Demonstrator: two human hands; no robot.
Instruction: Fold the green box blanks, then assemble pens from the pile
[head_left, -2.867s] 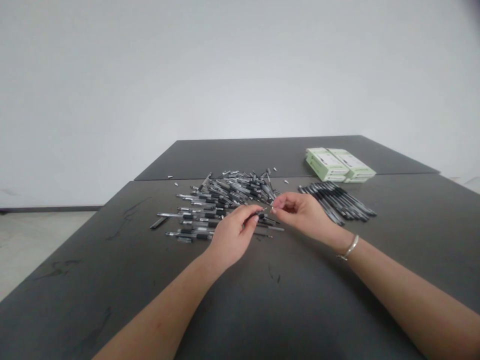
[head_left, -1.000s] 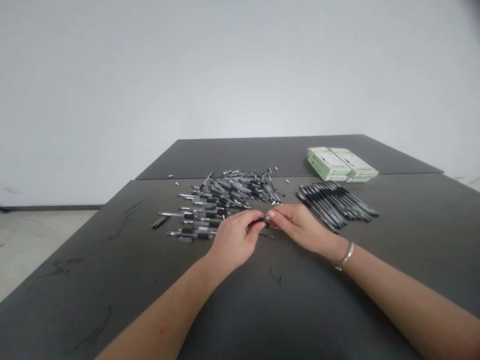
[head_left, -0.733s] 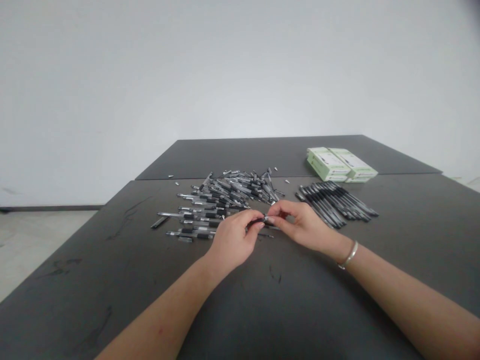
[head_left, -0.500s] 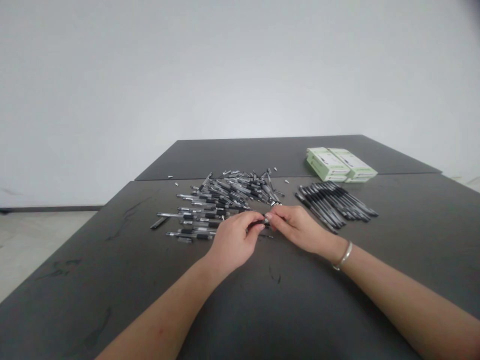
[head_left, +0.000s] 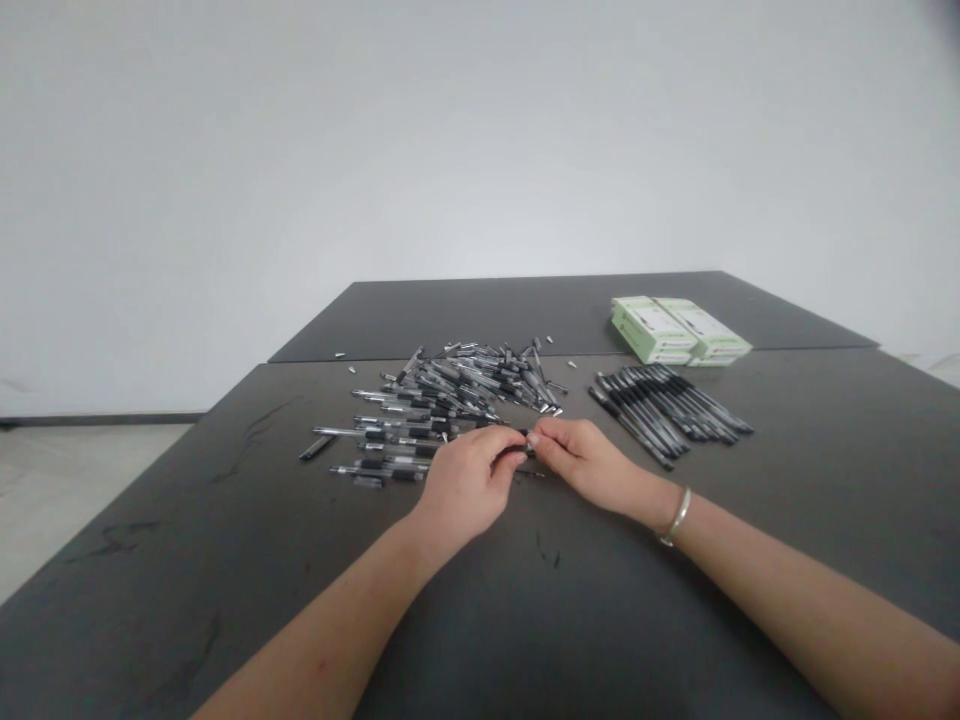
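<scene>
My left hand [head_left: 471, 472] is closed on a pen [head_left: 517, 450], mostly hidden by the fingers, with only a dark part showing in the pinch. Fingertips of my right hand [head_left: 577, 455] meet the left hand's and pinch the pen's right end, where a small light tip seems to show. Just beyond and left of both hands lies a loose heap of clear and black pen parts [head_left: 480, 380]. Several pen barrels with black grips [head_left: 409, 432] lie roughly sideways near my left hand. A thin refill [head_left: 534, 473] pokes out under the fingers.
Right of the heap, a slanted row of pens [head_left: 667, 410] lies side by side on the dark table [head_left: 600, 620]. Green and white boxes [head_left: 679, 330] are stacked behind it. Small loose tips [head_left: 572, 364] lie around the heap, and a seam crosses the table.
My right hand has shifted slightly left and down, its fingertips closer against the left hand. The left hand is almost still, and the pens on the table look unchanged.
</scene>
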